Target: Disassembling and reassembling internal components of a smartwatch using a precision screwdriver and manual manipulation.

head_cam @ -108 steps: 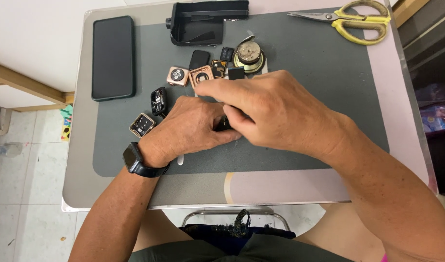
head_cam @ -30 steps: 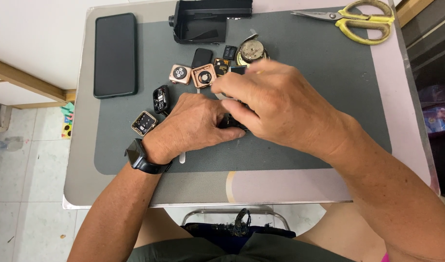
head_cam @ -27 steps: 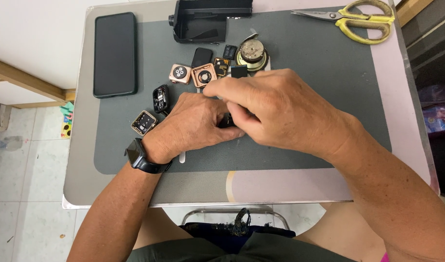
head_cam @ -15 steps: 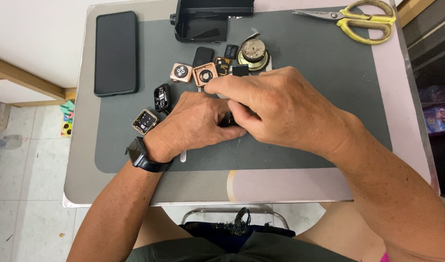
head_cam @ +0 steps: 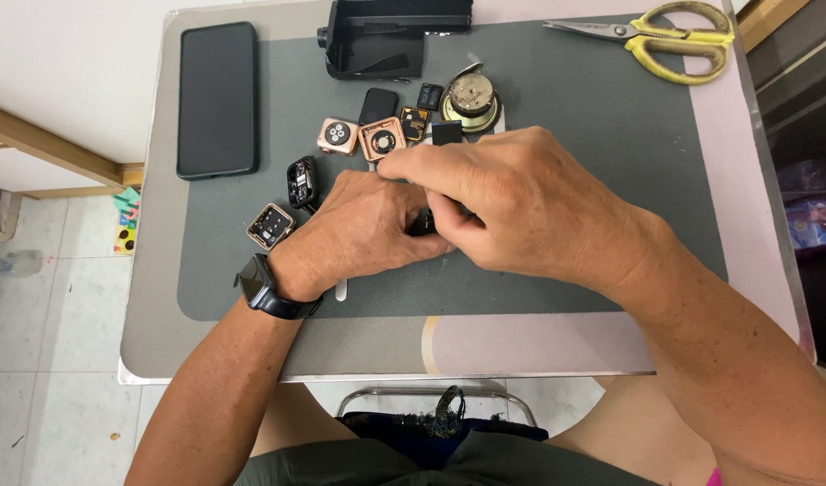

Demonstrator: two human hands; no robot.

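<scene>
Both hands meet over the dark grey rubber work mat (head_cam: 593,108). The left hand (head_cam: 363,225) and right hand (head_cam: 521,207) together pinch a small black part (head_cam: 422,220), mostly hidden between their fingertips. Rose-gold square watch casings (head_cam: 359,137) lie just beyond the knuckles.

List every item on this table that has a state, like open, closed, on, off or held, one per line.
Phone: screen dark, lying flat.
Scissors: blades closed, lying flat.
Black housing: open, hollow side showing.
Gold watch case: open, insides showing.
Small dark part: pinched between both hands, mostly hidden.
Left hand: closed on the part.
Right hand: closed on the part.
</scene>
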